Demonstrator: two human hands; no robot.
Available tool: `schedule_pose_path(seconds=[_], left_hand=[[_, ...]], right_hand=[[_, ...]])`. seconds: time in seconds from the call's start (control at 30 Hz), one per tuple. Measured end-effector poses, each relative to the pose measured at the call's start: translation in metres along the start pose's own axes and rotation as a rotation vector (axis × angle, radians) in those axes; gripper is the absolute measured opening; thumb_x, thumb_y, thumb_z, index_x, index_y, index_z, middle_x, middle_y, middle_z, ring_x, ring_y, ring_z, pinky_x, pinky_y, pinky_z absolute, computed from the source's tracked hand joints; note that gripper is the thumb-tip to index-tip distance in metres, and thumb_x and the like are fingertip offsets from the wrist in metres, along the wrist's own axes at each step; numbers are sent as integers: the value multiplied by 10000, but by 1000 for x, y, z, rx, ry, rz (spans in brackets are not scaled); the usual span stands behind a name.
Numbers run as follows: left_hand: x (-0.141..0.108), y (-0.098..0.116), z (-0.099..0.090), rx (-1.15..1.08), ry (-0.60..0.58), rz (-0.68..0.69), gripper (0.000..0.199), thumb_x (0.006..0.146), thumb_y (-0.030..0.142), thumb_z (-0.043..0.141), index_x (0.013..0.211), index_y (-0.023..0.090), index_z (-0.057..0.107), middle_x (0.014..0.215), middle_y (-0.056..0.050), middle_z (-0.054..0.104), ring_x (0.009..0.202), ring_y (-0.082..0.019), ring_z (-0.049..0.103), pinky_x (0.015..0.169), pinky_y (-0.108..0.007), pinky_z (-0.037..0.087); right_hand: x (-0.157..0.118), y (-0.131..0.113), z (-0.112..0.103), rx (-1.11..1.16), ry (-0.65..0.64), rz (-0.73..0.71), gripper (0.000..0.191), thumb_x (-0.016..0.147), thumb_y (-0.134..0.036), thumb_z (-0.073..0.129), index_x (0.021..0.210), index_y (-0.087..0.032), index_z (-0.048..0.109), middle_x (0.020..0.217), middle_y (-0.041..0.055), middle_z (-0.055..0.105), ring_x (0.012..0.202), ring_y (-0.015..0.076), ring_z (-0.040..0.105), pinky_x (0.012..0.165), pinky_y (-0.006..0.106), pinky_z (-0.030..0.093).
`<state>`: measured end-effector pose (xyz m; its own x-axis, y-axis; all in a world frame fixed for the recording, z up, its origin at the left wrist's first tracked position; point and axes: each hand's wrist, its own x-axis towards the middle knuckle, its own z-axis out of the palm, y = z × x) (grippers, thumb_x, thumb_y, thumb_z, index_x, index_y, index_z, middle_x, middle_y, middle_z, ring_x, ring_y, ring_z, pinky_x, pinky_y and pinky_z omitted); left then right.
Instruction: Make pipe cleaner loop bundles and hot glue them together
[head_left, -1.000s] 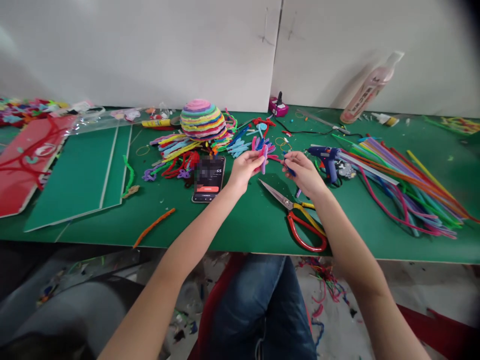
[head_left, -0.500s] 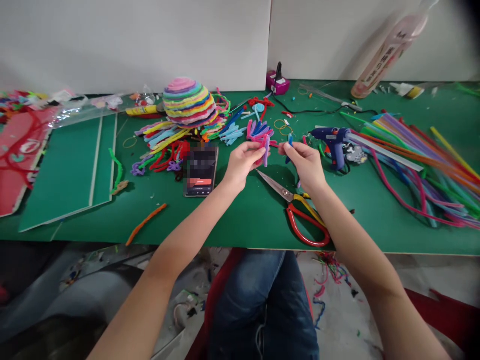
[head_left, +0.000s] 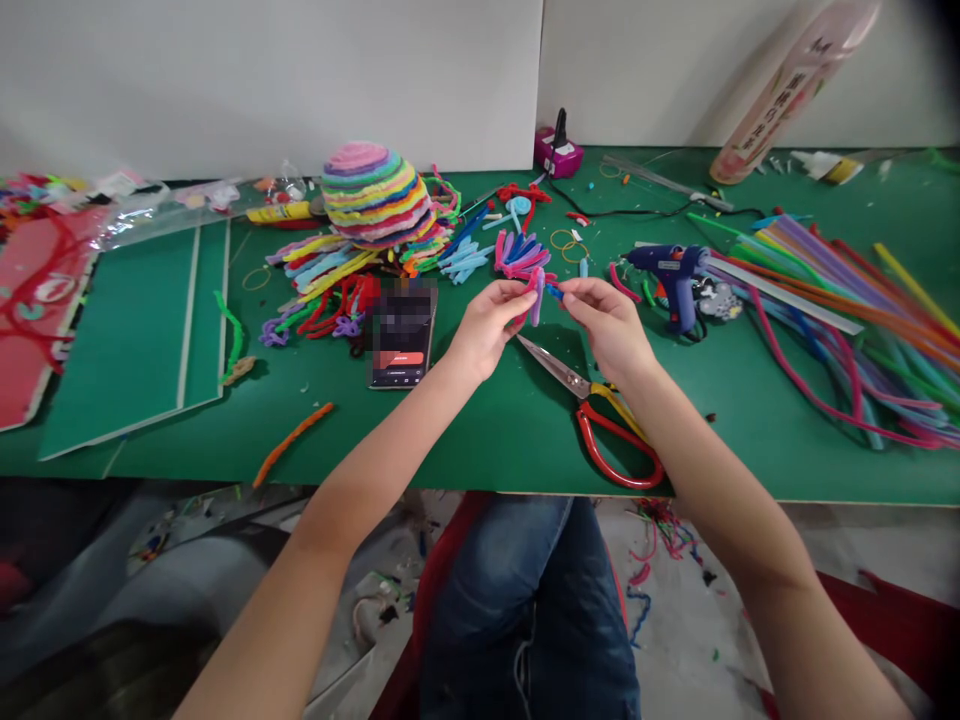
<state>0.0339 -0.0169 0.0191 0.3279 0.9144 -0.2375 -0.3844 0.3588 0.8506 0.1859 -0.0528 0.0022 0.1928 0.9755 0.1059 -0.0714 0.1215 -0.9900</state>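
My left hand (head_left: 487, 325) pinches pink and purple pipe cleaner pieces (head_left: 537, 296) that stick up past the fingertips. Close to its right, my right hand (head_left: 609, 318) is closed on a short blue pipe cleaner (head_left: 555, 291), whose end meets the pink and purple pieces. Fingers hide part of both. Below the hands lie scissors (head_left: 570, 380) with red and yellow handles, blades spread. Just behind the left hand sits a bunch of pink, purple and blue pipe cleaner pieces (head_left: 519, 255).
A striped rainbow dome (head_left: 375, 195) and a phone (head_left: 403, 335) are to the left. On the right are a blue glue gun (head_left: 675, 275), long loose pipe cleaners (head_left: 847, 320) and a leaning pink bottle (head_left: 795, 90). An orange pipe cleaner (head_left: 292, 445) lies near the front edge.
My right hand has brought the blue pipe cleaner left, turning it from upright to roughly level against the pieces in my left hand. The left hand has barely moved.
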Motion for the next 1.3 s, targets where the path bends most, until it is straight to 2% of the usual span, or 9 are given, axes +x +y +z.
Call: schedule_pose_path(seconds=[0.1,0.33,0.6,0.8,1.07,1.3], left_hand=[[0,0,0,0,1,-32,141,733,86,684,714,172,574,633,70,560,564,-28,511,587,-170,401],[0,-3,0,35,-11,3,127,734,108,700,721,168,589,625,65,547,566,-32,508,591,-171,405],[0,-4,-1,51,-28,25,127,731,100,696,713,163,588,631,62,539,565,-31,492,573,-166,394],[0,-5,-1,63,-52,38,130,719,114,711,714,160,590,626,61,531,577,-34,502,571,-164,387],[-2,-5,0,103,-71,39,126,721,131,716,717,164,594,638,59,538,596,-39,515,585,-169,391],[-2,-4,0,153,-59,62,101,729,203,735,769,178,646,693,46,600,645,-55,554,653,-192,441]], right_hand=[[1,4,-1,57,45,19,170,721,-294,735,854,-247,639,902,-15,669,876,124,631,882,309,520],[0,4,3,143,32,29,275,675,-352,785,860,-257,605,911,-17,667,860,138,664,859,317,548],[-1,3,3,13,88,20,278,681,-364,778,857,-249,596,865,-14,656,804,124,632,739,285,545],[-5,-2,7,-29,79,-81,250,671,-339,780,829,-239,614,861,-14,671,807,129,629,787,313,542],[-6,-3,8,-77,91,-57,187,716,-333,749,824,-247,624,853,-7,658,795,142,618,755,325,529],[-6,-4,8,-77,85,-70,219,706,-379,754,827,-253,622,854,-7,660,788,144,610,752,331,527]])
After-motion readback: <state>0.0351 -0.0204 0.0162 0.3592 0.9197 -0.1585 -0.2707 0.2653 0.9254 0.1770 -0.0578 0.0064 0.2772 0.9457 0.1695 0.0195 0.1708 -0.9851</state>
